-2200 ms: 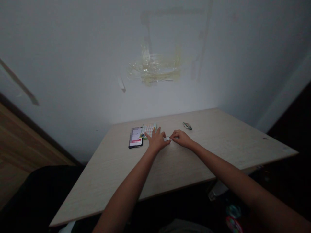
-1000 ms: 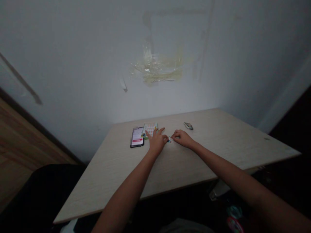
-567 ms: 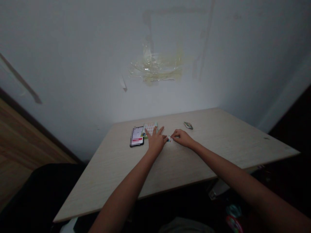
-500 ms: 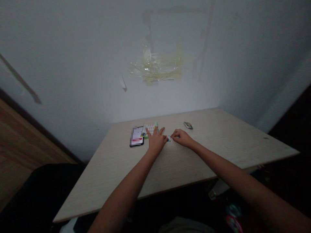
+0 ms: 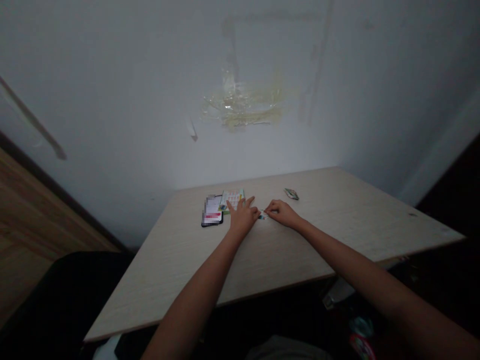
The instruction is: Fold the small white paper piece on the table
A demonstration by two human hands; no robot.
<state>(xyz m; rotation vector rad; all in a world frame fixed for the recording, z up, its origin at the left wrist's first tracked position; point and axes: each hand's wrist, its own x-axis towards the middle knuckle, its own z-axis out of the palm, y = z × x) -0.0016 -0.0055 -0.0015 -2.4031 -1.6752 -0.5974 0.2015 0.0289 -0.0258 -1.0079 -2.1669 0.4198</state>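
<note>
A small white printed piece (image 5: 263, 215) with blue marks, perhaps paper or card, lies low over the table between my hands. My left hand (image 5: 243, 218) has its thumb and index finger together at the piece's left edge, the other fingers spread. Those fingers reach over the lower right of a printed sheet (image 5: 231, 197). From the right, my right hand (image 5: 280, 212) pinches the piece's other edge, its fingers curled. The fingertips cover part of the piece, and its print is too small to read.
A phone (image 5: 213, 218) with a lit, partly blurred screen lies left of the sheet, partly under it. A small crumpled packet (image 5: 291, 194) sits further back on the right. The pale wooden table (image 5: 180, 250) meets a wall (image 5: 150, 100) bearing old tape (image 5: 247, 107).
The view has shifted slightly. My left hand's spread fingers have drawn in a little, while both hands stay at the small piece. The phone, sheet and packet lie as before.
</note>
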